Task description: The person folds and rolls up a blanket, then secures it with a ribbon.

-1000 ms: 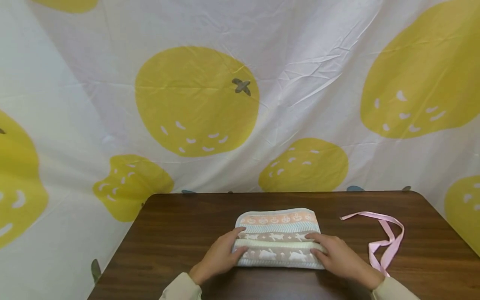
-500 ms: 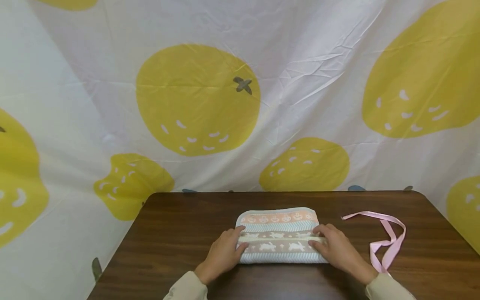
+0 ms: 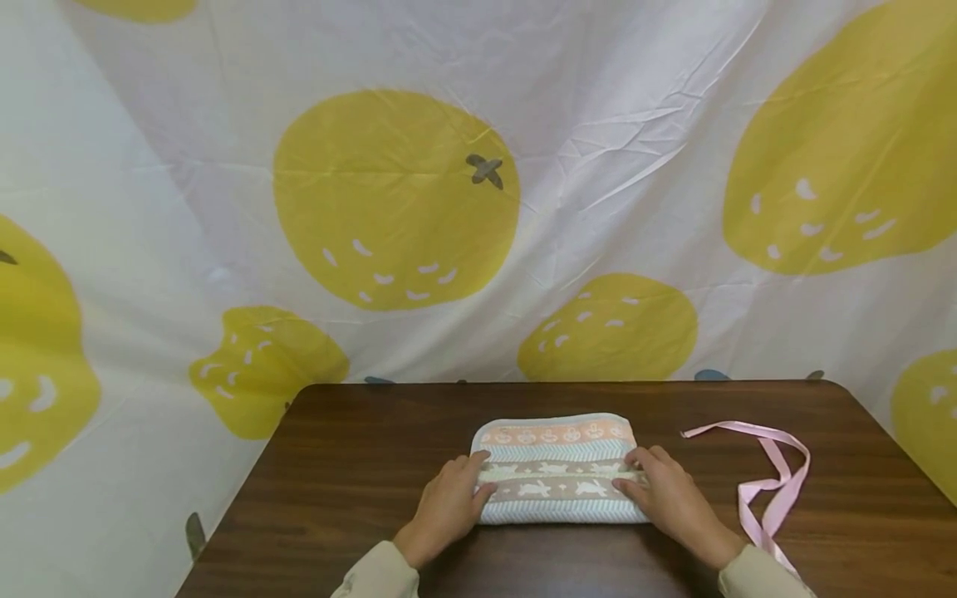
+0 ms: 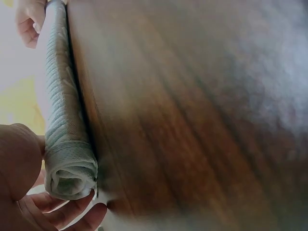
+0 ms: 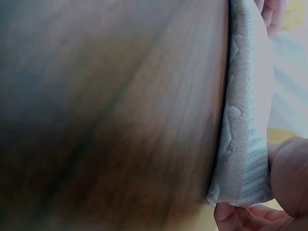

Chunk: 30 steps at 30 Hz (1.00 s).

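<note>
looks mid-roll to me: towel [image 3: 557,477] at lower center of the head view, left hand [image 3: 446,502] and right hand [image 3: 676,498] pinching its ends. next probably calls for an even, snug roll toward the top.

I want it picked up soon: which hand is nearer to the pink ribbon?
The right. The right hand grips the right side of the partly rolled cloth, just left of the pink ribbon; the left hand, gripping the cloth's left side, is farther off.
</note>
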Tool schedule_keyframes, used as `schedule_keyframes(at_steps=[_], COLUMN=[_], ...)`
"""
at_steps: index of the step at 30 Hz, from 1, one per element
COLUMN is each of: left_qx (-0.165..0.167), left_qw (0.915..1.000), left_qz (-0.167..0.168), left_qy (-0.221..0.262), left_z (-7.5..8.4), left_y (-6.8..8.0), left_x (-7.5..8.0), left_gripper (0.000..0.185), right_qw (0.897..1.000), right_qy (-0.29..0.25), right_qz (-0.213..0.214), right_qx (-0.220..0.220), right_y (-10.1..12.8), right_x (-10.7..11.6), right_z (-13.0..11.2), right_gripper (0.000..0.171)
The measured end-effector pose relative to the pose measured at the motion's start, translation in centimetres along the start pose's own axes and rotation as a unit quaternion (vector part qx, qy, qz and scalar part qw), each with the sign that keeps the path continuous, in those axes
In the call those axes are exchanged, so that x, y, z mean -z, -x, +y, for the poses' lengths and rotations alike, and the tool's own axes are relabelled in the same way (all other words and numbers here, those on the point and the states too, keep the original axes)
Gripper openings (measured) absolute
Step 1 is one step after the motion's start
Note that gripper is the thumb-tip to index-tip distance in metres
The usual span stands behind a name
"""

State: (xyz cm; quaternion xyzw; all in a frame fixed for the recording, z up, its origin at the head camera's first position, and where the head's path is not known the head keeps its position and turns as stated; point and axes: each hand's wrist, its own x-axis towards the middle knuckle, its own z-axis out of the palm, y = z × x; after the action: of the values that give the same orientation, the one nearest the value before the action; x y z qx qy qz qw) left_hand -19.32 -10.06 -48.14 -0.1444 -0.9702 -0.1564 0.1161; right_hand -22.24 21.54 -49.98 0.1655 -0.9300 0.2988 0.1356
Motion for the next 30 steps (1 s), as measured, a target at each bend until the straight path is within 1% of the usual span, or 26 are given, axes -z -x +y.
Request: schedule_keyframes(at_steps=[5, 6, 9, 12, 13, 15, 18, 20, 22, 24, 26, 28, 30], left_qx=[-0.008, -0.016, -0.026, -0.030, -0.025, -0.028, -0.048, -0.071, -0.100, -0.133, -0.166, -0.190, -0.201], left_qw=[0.9999, 0.9997, 0.9992, 0.9990, 0.9993, 0.9990, 0.9966, 0.9927, 0.9865, 0.9785, 0.9695, 0.9629, 0.9606], left_qz=[0.012, 0.019, 0.029, 0.028, 0.023, 0.023, 0.039, 0.062, 0.090, 0.118, 0.142, 0.152, 0.149], left_qy=[-0.001, -0.005, -0.009, -0.016, -0.014, -0.027, -0.055, -0.076, -0.094, -0.104, -0.112, -0.116, -0.121], left_z=[0.0, -0.1, 0.0, 0.0, 0.1, 0.0, 0.0, 0.0, 0.0, 0.1, 0.3, 0.4, 0.5], left_y=[0.1, 0.1, 0.2, 0.2, 0.2, 0.1, 0.1, 0.1, 0.1, 0.0, -0.1, 0.0, 0.1], left_x=[0.0, -0.1, 0.0, 0.0, 0.2, 0.1, -0.1, -0.3, -0.4, -0.5, -0.6, -0.7, -0.7], left_gripper=[0.041, 0.041, 0.041, 0.040, 0.040, 0.040, 0.038, 0.036, 0.033, 0.027, 0.023, 0.020, 0.018], right_qw=[1.000, 1.000, 1.000, 1.000, 1.000, 1.000, 0.999, 0.999, 0.997, 0.992, 0.983, 0.974, 0.968], right_qy=[0.009, 0.009, 0.012, 0.014, 0.016, 0.019, 0.024, 0.034, 0.056, 0.090, 0.123, 0.147, 0.157], right_qz=[0.014, 0.016, 0.017, 0.017, 0.019, 0.022, 0.025, 0.032, 0.048, 0.071, 0.099, 0.122, 0.137], right_qx=[0.010, 0.011, 0.014, 0.011, 0.012, 0.012, 0.011, 0.013, 0.029, 0.057, 0.091, 0.121, 0.140], right_y=[0.1, 0.1, 0.1, 0.2, 0.2, 0.2, 0.3, 0.4, 0.5, 0.5, 0.6, 0.7, 0.9], right_x=[-0.3, -0.3, -0.2, -0.1, 0.0, 0.0, 0.1, 0.2, 0.2, 0.2, 0.2, 0.2, 0.2], right_z=[0.1, 0.1, 0.0, -0.3, -0.3, -0.5, -0.5, -0.6, -0.6, -0.6, -0.7, -0.8, -1.0], right_gripper=[0.028, 0.028, 0.028, 0.027, 0.027, 0.027, 0.027, 0.029, 0.033, 0.037, 0.040, 0.042, 0.042])
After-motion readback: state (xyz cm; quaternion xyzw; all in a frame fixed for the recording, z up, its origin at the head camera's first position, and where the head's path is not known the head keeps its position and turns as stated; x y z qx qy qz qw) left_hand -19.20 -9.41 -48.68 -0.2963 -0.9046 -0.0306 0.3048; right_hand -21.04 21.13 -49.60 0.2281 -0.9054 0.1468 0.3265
